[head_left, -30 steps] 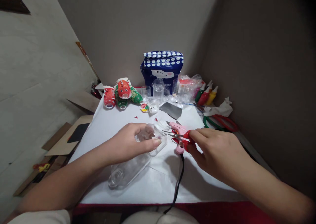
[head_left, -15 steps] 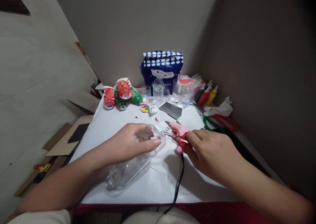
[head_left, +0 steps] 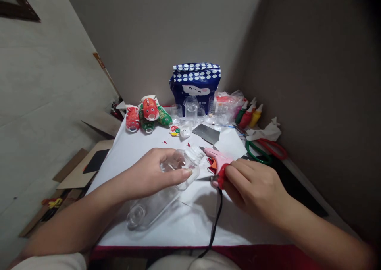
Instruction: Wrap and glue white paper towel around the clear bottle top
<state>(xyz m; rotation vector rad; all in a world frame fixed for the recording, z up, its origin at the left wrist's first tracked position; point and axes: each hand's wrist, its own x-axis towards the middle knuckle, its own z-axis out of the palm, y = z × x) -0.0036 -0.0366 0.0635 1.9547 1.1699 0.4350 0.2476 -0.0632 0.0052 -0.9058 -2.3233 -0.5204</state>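
Note:
My left hand (head_left: 157,170) is closed around a clear plastic bottle piece (head_left: 190,178), thumb on its near side. Red-handled scissors (head_left: 222,176) are in my right hand (head_left: 253,180); their blades look closed and point left, just right of the clear piece. Below my left hand a clear plastic bottle (head_left: 151,210) lies on its side, its neck toward the lower left. A pink glue gun (head_left: 217,157) with a black cord rests behind the scissors, which partly cover it.
Red and green fish-like crafts (head_left: 149,109) stand at the back left. A blue bag (head_left: 195,85) and clear plastic cups (head_left: 190,109) are at the back. Paint bottles (head_left: 247,117), larger scissors (head_left: 262,151) and a dark grey card (head_left: 206,134) lie rightward.
The scissors' blades have closed and swung lower, away from the edge of the clear piece. My left hand keeps its hold almost unmoved.

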